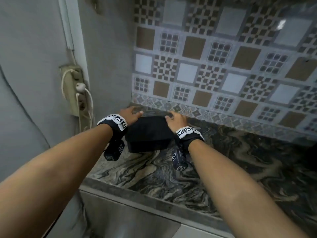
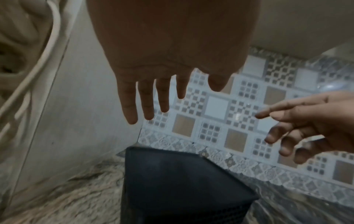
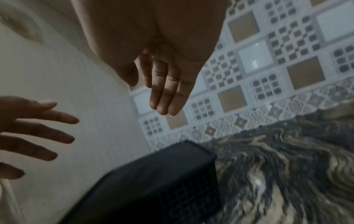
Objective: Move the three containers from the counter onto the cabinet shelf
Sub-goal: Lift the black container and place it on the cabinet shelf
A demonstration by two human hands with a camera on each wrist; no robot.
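One black box-shaped container (image 1: 148, 133) (image 2: 176, 184) (image 3: 153, 184) with a flat top and a mesh-like side stands on the marbled counter (image 1: 171, 169), in the corner by the tiled wall. My left hand (image 1: 131, 114) (image 2: 153, 97) hovers above its left far edge with fingers straight and spread, holding nothing. My right hand (image 1: 175, 117) (image 3: 164, 94) hovers above its right far edge, fingers straight and together, apart from the box. No other containers and no cabinet shelf are in view.
A patterned tile backsplash (image 1: 223, 66) rises behind the counter. A grey wall (image 1: 103, 66) closes the left side, with a power strip (image 1: 73, 90) and white cables hanging on it. The counter's front edge (image 1: 137, 196) runs below my arms.
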